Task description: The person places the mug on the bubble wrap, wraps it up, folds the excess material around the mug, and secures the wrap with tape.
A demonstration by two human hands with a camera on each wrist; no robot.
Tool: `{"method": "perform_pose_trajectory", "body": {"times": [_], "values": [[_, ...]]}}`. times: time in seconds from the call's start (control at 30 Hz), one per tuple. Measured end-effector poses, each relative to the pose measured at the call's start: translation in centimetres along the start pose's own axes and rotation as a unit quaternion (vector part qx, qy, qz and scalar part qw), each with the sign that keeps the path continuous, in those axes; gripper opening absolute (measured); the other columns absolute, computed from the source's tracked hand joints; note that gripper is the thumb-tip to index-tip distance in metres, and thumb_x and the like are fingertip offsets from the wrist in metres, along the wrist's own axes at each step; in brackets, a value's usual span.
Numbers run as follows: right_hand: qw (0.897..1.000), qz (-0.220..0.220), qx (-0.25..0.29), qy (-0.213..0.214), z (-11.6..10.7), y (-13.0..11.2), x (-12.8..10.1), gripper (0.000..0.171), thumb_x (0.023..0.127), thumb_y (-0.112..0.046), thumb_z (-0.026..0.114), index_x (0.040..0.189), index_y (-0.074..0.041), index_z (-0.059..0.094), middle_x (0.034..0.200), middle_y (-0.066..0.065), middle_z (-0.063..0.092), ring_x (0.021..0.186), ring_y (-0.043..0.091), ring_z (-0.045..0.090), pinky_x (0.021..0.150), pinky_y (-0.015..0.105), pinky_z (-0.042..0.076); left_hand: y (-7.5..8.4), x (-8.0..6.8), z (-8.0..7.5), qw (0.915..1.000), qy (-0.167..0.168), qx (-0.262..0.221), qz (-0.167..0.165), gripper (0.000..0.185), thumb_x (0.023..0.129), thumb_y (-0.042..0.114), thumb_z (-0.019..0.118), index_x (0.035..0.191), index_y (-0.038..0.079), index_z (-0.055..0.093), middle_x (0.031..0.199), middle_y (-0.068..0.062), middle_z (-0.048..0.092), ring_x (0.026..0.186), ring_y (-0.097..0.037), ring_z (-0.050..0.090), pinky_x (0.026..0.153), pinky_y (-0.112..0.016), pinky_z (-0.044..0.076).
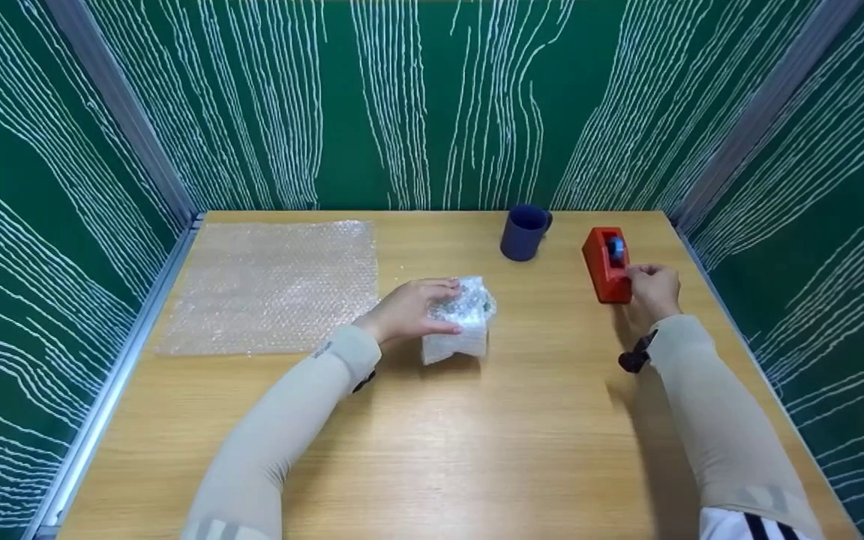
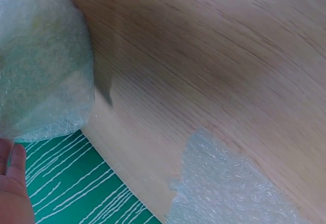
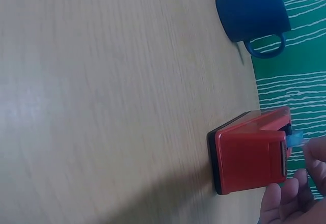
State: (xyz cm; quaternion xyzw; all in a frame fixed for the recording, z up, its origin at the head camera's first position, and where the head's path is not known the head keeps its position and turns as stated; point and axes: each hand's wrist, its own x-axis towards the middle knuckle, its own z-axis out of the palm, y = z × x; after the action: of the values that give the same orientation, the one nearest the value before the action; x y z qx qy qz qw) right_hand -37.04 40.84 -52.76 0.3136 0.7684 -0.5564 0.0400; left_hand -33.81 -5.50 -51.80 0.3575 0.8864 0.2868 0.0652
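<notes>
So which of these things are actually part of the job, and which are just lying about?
In the job:
Bubble-wrapped bundle, held by the left fingers
Red tape dispenser, with the right fingers apparently pinching its tape

Seemingly just lying about:
Dark blue mug, standing untouched
Flat bubble-wrap sheet, untouched, though perhaps meant for later

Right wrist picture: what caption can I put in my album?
A right hand pinches blue tape at a boxy red tape dispenser, a blue handled mug nearby.
</notes>
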Motion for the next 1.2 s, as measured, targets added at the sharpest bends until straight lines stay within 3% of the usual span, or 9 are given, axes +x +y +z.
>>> {"method": "perform_pose_trajectory", "body": {"times": [0.13,0.37,0.47,0.67,0.87,1.03,1.2], "values": [[0.999,-0.009,-0.031,0.001,-0.3,0.3,-0.7,0.049,0.116,-0.033,0.048,0.158,-0.008,0.045,0.152,0.012,0.048,0.137,0.027,0.043,0.121,0.038,0.042,-0.1,0.0,0.0,0.9999,-0.001,-0.008,-0.006,0.077,0.094,0.055,0.082,0.156,0.016,0.059,0.168,0.001,0.051,0.158,-0.023,0.047,0.134,-0.042,0.032],[0.999,-0.007,-0.049,0.002,-0.6,1.0,-1.7,0.026,0.115,-0.038,0.050,0.131,-0.017,0.054,0.140,0.006,0.049,0.129,0.027,0.045,0.106,0.036,0.044,-0.2,-0.1,-0.1,0.9998,-0.003,-0.011,-0.014,0.079,0.094,0.058,0.081,0.157,0.017,0.058,0.169,0.002,0.050,0.159,-0.022,0.045,0.134,-0.044,0.032],[0.998,-0.017,-0.053,0.007,-0.7,1.3,-2.0,0.026,0.115,-0.038,0.049,0.128,-0.017,0.056,0.136,0.005,0.051,0.125,0.026,0.046,0.103,0.034,0.045,-0.1,-0.1,-0.1,0.9998,-0.004,-0.011,-0.019,0.079,0.094,0.059,0.080,0.157,0.018,0.058,0.169,0.003,0.049,0.159,-0.022,0.045,0.134,-0.044,0.031],[0.999,-0.033,-0.036,0.013,-1.2,1.9,-2.7,0.038,0.115,-0.036,0.049,0.141,-0.010,0.055,0.149,0.011,0.050,0.129,0.026,0.047,0.107,0.035,0.048,0.1,0.0,-0.1,0.9998,-0.002,-0.012,-0.014,0.079,0.093,0.059,0.081,0.157,0.018,0.059,0.169,0.002,0.050,0.159,-0.022,0.045,0.134,-0.043,0.031],[0.998,-0.044,-0.034,0.024,-1.4,2.2,-3.6,0.043,0.111,-0.035,0.054,0.141,-0.005,0.060,0.156,0.012,0.051,0.130,0.024,0.050,0.105,0.034,0.053,0.0,0.0,0.1,0.9999,0.002,-0.015,-0.006,0.078,0.093,0.056,0.082,0.155,0.015,0.061,0.167,0.001,0.053,0.157,-0.023,0.047,0.133,-0.044,0.034],[0.999,-0.021,-0.032,0.018,-1.3,2.0,-4.0,0.055,0.113,-0.034,0.050,0.158,-0.003,0.050,0.170,0.015,0.044,0.141,0.032,0.048,0.120,0.044,0.046,-0.1,0.0,0.0,0.9997,0.003,-0.020,-0.015,0.078,0.093,0.059,0.082,0.156,0.018,0.061,0.167,0.003,0.053,0.158,-0.022,0.047,0.133,-0.045,0.034],[1.000,-0.008,-0.025,0.017,-1.5,2.2,-4.1,0.062,0.112,-0.037,0.051,0.163,-0.003,0.043,0.171,0.017,0.041,0.141,0.034,0.047,0.125,0.050,0.041,-0.1,0.1,0.1,0.9999,0.003,-0.013,-0.010,0.078,0.093,0.058,0.082,0.155,0.017,0.060,0.167,0.002,0.052,0.158,-0.022,0.047,0.133,-0.044,0.033]]}}
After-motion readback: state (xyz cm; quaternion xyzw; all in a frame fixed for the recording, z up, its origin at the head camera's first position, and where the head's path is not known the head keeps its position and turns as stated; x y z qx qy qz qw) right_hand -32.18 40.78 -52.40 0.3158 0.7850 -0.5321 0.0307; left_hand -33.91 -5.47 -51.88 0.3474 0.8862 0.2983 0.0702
